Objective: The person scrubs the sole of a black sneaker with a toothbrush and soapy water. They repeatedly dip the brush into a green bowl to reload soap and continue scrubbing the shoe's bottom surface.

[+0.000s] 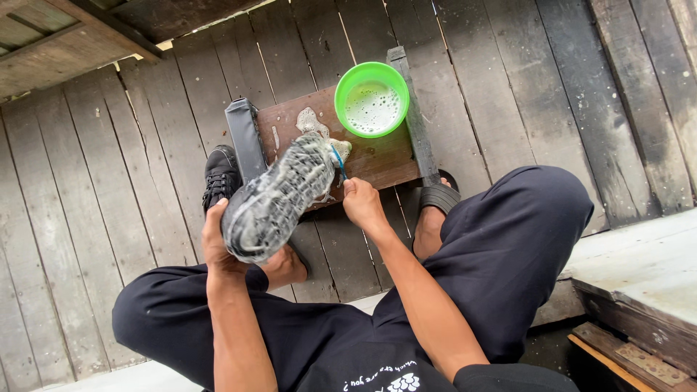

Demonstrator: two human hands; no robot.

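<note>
Low wooden stool (385,163): we are using it as the work surface, its top wet with suds.

Soapy shoe (279,196): we are gripping it from beneath at the heel end in our left hand (218,247), fingers closed round it, sole turned up, tilted over the stool's near edge so drips land there.

Second black shoe (220,176): lying left of the stool.

Green bowl (372,99): sitting on the stool's far side, holding foamy water within reach.

Blue toothbrush (339,163): we are pinching it tightly in our right hand (361,203), bristles at the shoe's toe.
</note>
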